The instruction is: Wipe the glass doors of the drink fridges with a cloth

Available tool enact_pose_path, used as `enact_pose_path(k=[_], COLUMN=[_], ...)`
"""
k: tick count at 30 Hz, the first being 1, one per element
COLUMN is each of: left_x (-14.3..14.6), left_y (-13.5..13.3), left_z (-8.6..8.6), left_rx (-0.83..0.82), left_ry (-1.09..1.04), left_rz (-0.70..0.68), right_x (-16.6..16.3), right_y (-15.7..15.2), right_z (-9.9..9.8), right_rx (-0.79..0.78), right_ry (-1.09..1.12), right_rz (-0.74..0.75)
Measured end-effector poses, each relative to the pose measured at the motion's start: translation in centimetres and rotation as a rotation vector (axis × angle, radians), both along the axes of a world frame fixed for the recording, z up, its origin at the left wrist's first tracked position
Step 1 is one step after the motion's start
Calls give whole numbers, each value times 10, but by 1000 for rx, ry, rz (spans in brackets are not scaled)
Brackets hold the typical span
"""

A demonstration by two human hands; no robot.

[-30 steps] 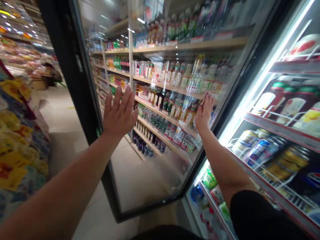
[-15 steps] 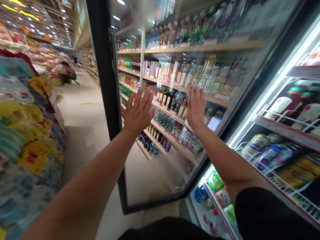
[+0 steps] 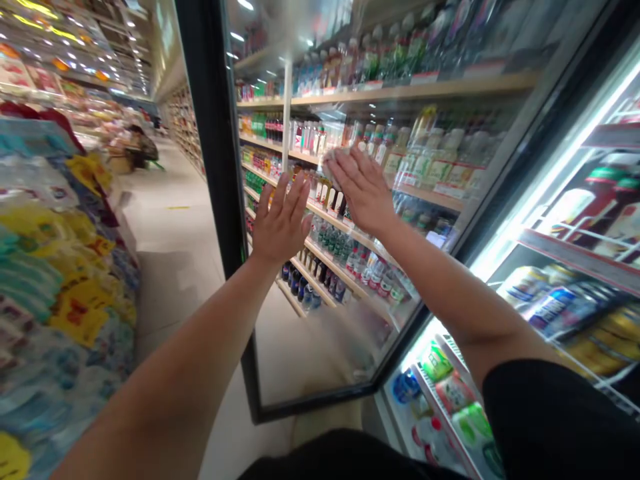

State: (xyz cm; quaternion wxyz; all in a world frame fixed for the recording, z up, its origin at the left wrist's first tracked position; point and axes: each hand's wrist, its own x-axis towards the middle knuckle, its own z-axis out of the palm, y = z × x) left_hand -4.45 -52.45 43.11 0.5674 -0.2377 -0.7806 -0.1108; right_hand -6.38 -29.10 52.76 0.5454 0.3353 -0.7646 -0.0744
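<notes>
A black-framed glass door [image 3: 255, 393] of a drinks cooler stands swung open in front of me. Flat against its pane, fingers stretched and spread, is my left hand [image 3: 280, 220], near the frame's left side. My right hand [image 3: 364, 190] lies against the glass too, higher and to the right, its fingers straight and pointing up-left. A pale patch shows at the right fingertips; whether it is a thin cloth or a reflection I cannot make out. Through the pane appear shelves with rows of bottles [image 3: 373, 267].
At right, the lit cooler holds bottles and cans [image 3: 553, 310] on wire racks. More drinks [image 3: 453, 393] fill its lower shelf. Stacked yellow and blue packages [image 3: 75, 300] line the left side. Down the aisle a person [image 3: 143, 147] sits low.
My right hand has slid left and slightly up across the glass, tilting toward the left. My left hand has stayed on nearly the same spot of the pane.
</notes>
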Motion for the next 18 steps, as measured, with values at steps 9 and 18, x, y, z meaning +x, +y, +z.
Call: enact_pose_path(k=[9, 18], left_x=[-4, -2], left_y=[-2, -2], left_z=[-3, -1], left_rx=[-15, -24], left_ry=[27, 31], left_rz=[22, 24], right_x=[7, -12], right_y=[-31, 15], right_z=[0, -12], right_rx=[-85, -191], right_ry=[11, 81], right_rz=[-52, 38])
